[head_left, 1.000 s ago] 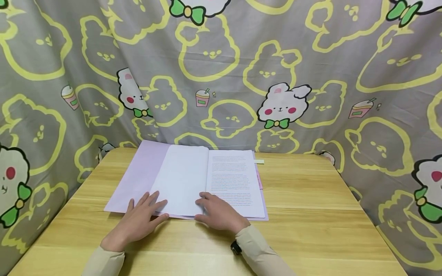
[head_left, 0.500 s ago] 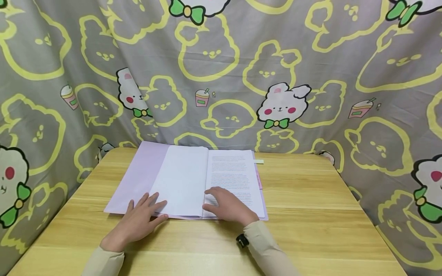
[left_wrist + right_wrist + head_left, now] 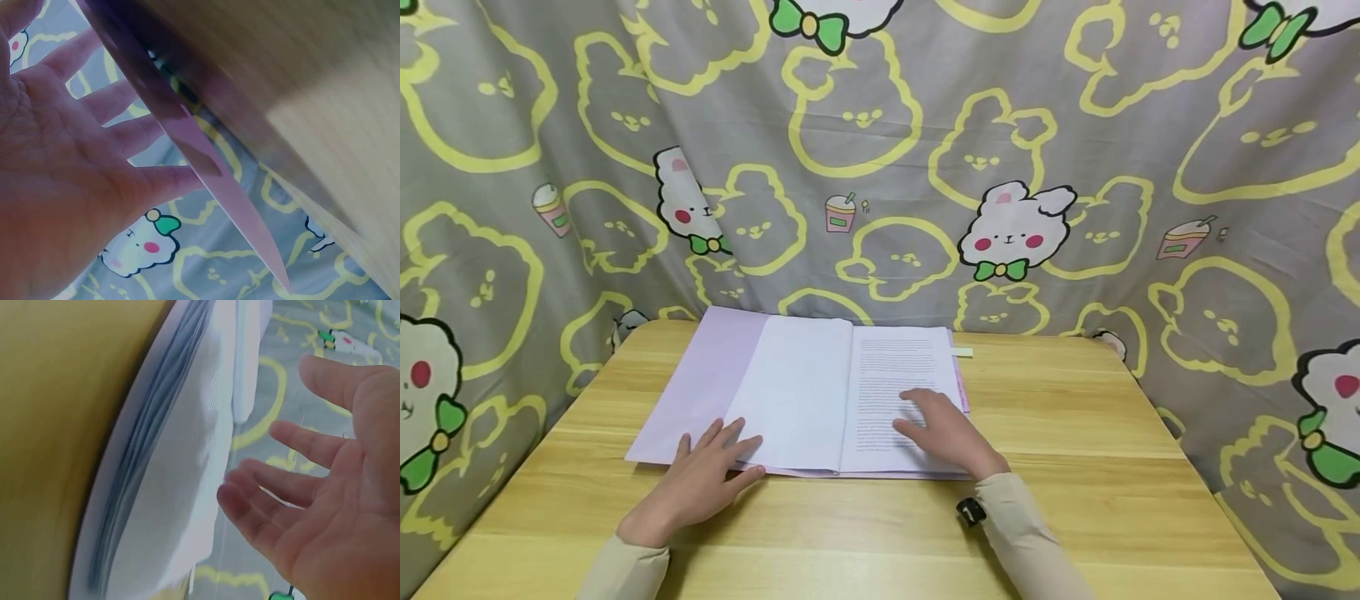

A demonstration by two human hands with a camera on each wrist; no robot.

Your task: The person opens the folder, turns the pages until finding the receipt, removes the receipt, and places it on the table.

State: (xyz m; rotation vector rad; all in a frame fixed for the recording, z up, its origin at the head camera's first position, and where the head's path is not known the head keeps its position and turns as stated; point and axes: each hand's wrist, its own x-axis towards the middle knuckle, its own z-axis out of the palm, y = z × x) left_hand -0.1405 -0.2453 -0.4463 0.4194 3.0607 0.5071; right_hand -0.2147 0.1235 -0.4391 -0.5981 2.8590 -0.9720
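An open book with a lilac cover (image 3: 711, 367) lies on the table. Its left page (image 3: 797, 392) is blank white, and its right page (image 3: 891, 358) carries lines of print. My left hand (image 3: 700, 479) rests with spread fingers at the lower left, across the cover and the blank page's corner. In the left wrist view the lilac cover (image 3: 231, 194) appears edge-on, a little raised off the table. Over the lower part of the printed page is my right hand (image 3: 951, 437), fingers loosely bent and holding nothing. The right wrist view has its fingertips near the stacked pages (image 3: 169, 481).
The book lies on a wooden table (image 3: 1075, 433). A pale green tab (image 3: 964, 352) and a pink tab (image 3: 965, 393) stick out at the book's right side. A grey curtain (image 3: 880, 192) with cartoon prints surrounds the table behind and at both sides.
My right hand has moved right, from the fold at the book's middle onto the printed page. The left hand stays in place.
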